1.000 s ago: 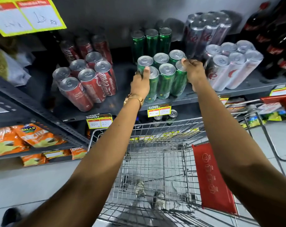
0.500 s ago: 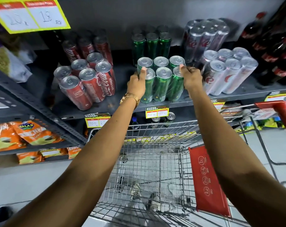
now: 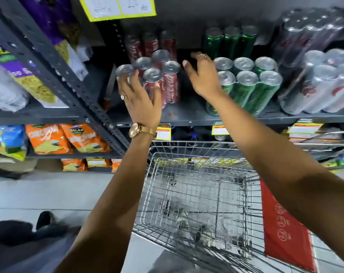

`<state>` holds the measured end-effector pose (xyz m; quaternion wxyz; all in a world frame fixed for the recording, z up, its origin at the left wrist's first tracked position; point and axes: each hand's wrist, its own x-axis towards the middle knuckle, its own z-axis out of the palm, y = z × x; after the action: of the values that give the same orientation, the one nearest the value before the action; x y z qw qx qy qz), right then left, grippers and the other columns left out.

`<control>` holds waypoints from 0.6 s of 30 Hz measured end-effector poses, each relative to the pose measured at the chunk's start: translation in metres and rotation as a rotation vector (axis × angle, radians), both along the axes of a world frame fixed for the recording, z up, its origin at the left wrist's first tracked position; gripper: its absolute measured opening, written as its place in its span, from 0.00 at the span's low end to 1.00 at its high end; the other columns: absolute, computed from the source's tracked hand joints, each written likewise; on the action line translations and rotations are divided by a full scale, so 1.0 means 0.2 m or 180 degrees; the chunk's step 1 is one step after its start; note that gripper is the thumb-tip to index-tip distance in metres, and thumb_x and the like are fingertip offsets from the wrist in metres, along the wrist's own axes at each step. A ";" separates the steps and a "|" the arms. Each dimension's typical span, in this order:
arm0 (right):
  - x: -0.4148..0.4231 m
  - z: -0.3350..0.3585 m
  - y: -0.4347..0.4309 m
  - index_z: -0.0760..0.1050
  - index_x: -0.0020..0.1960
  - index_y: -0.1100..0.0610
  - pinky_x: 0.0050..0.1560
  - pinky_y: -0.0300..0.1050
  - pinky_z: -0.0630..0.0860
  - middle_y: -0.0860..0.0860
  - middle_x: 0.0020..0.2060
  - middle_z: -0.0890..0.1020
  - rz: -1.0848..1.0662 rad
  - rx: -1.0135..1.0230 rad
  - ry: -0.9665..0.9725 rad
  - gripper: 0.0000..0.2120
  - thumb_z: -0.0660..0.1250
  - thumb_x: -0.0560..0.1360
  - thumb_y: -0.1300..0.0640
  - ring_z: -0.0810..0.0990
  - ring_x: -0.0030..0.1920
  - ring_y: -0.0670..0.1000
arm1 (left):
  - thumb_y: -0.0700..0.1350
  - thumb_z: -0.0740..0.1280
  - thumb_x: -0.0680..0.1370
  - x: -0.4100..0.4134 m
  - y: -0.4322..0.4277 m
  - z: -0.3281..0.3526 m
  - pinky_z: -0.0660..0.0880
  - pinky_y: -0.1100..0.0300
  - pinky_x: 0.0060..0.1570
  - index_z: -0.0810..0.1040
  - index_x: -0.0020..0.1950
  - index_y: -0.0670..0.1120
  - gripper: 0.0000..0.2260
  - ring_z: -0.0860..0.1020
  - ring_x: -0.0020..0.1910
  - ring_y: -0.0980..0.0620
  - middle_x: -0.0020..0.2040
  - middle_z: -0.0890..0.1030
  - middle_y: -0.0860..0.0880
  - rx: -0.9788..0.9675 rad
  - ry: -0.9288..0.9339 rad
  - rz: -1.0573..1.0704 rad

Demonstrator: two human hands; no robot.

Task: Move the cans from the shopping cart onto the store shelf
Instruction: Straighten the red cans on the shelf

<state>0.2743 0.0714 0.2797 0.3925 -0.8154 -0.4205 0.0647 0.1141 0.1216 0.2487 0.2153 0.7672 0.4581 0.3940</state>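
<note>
Both arms are stretched up over the shopping cart (image 3: 196,186) toward the dark metal shelf (image 3: 187,117). The left hand (image 3: 141,101) is right up against the pack of red cans (image 3: 159,79), fingers spread and laid over its near left side, fingertips up by the lids. Looks like touching rather than a real grip, though the blur makes it hard to be sure. There's a ring on one finger and a gold watch (image 3: 137,130) on that wrist.

The right hand (image 3: 202,75) hangs in the gap between the red cans and the pack of green cans (image 3: 248,83), palm turned toward the red ones, fingers spread and a bit curled, holding nothing. It's just beside the green pack; can't tell if the back of the hand brushes it.

The green cans sit upright on the shelf, near its front edge, with more green cans (image 3: 230,40) behind them. Silver cans (image 3: 324,81) stand further right in plastic wrap. Price tags (image 3: 219,129) hang off the shelf's front lip. Orange snack bags (image 3: 67,138) fill the lower shelf on the left.

The cart basket below is wire mesh with a red flap (image 3: 285,223) on the right side, and no cans show in it.
</note>
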 end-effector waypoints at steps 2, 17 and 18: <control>-0.02 -0.02 0.12 0.71 0.65 0.67 0.63 0.46 0.68 0.63 0.63 0.77 -0.0015 -0.0201 0.0314 0.23 0.58 0.80 0.50 0.76 0.64 0.58 | 0.53 0.62 0.78 -0.06 0.10 -0.02 0.56 0.50 0.72 0.58 0.75 0.38 0.32 0.57 0.75 0.38 0.75 0.60 0.34 -0.0385 0.0255 0.0090; -0.17 -0.18 0.18 0.66 0.32 0.55 0.35 0.40 0.67 0.49 0.32 0.73 -0.0567 0.0147 0.1734 0.18 0.64 0.75 0.46 0.72 0.36 0.48 | 0.55 0.66 0.75 -0.05 0.36 -0.03 0.70 0.54 0.64 0.74 0.66 0.42 0.24 0.76 0.63 0.45 0.64 0.79 0.43 -0.2276 -0.1400 0.0115; -0.18 -0.18 0.17 0.63 0.29 0.54 0.30 0.38 0.66 0.47 0.29 0.70 -0.0579 0.0146 0.1738 0.21 0.64 0.75 0.46 0.69 0.32 0.46 | 0.54 0.66 0.75 -0.07 0.38 -0.03 0.71 0.54 0.64 0.74 0.66 0.43 0.23 0.76 0.63 0.46 0.63 0.79 0.44 -0.2248 -0.1372 0.0045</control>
<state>0.2382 0.1048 0.2432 0.5138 -0.7931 -0.2257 0.2369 0.1006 0.1966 0.2434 0.5536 0.5429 0.5149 0.3657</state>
